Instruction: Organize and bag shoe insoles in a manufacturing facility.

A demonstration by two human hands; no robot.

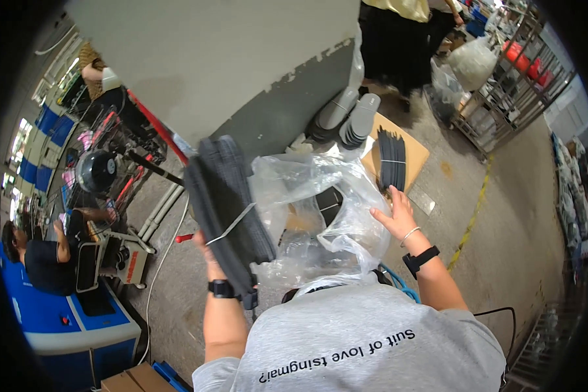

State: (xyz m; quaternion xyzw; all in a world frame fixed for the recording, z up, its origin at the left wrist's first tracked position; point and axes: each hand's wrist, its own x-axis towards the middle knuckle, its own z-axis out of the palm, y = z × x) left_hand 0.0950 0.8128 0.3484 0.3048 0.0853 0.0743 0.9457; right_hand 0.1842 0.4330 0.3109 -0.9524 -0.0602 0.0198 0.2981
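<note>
My left hand (209,261) is closed on a thick bundle of dark grey flat strips (225,196), bound round the middle with a pale band. The bundle tilts upright left of a large clear plastic bag (353,225), and most of my left fingers are hidden behind it. Inside the open bag lies another dark banded bundle (330,204). My right hand (398,219) is open with fingers spread, its thumb at the bag's right edge; whether it touches the plastic I cannot tell. Just beyond those fingers, a black banded bundle of strips (392,160) lies on a cardboard sheet (417,153).
Stacks of grey sole-shaped pieces (360,121) stand against the grey-painted wall (287,111). A metal rack cart (503,98) is at the far right, past a yellow floor line (470,228). A blue-and-white machine (78,326) and a seated person (49,261) are at left. Another person stands behind the stacks.
</note>
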